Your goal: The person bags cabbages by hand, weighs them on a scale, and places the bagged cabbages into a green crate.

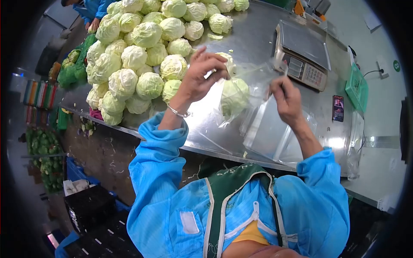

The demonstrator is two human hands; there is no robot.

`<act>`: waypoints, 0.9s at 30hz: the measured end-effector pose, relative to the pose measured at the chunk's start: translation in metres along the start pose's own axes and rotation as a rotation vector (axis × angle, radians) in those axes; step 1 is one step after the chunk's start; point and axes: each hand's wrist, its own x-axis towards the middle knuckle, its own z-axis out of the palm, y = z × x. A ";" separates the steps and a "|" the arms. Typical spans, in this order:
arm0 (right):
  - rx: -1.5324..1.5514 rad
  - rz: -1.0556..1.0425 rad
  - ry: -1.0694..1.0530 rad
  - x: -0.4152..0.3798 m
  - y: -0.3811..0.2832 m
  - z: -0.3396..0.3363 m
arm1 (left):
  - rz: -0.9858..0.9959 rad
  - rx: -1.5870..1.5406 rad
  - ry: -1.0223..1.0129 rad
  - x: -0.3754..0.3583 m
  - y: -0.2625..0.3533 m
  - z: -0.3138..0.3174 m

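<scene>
A pale green cabbage (pixel 235 95) sits inside a clear plastic bag (pixel 254 79) on the metal table, between my two hands. My left hand (pixel 204 74) is at the bag's left upper edge, its thumb and a finger closed on the film while other fingers stay raised. On the other side my right hand (pixel 285 98) is closed in a pinch on the bag's film. Just behind the bagged cabbage lies another cabbage (pixel 227 61), partly hidden by the film and my left fingers. Flat clear bags (pixel 267 131) lie stacked below my right hand.
Many cabbages (pixel 146 34) are heaped at the left and back of the metal table (pixel 254 17). A weighing scale (pixel 301 53), a phone (pixel 338 107) and a green basket (pixel 356 88) are at the right. Another person's blue sleeve (pixel 98 7) shows at top left.
</scene>
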 end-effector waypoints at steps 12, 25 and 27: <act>-0.037 0.248 -0.561 -0.104 -0.004 0.013 | -1.188 -0.849 0.737 -0.180 0.025 0.108; -0.239 -0.057 -0.833 -0.039 -0.027 0.028 | -1.272 -1.725 0.467 -0.156 0.052 0.123; -0.333 -0.147 -0.665 -0.017 -0.035 0.011 | -1.275 -1.772 0.511 -0.157 0.056 0.123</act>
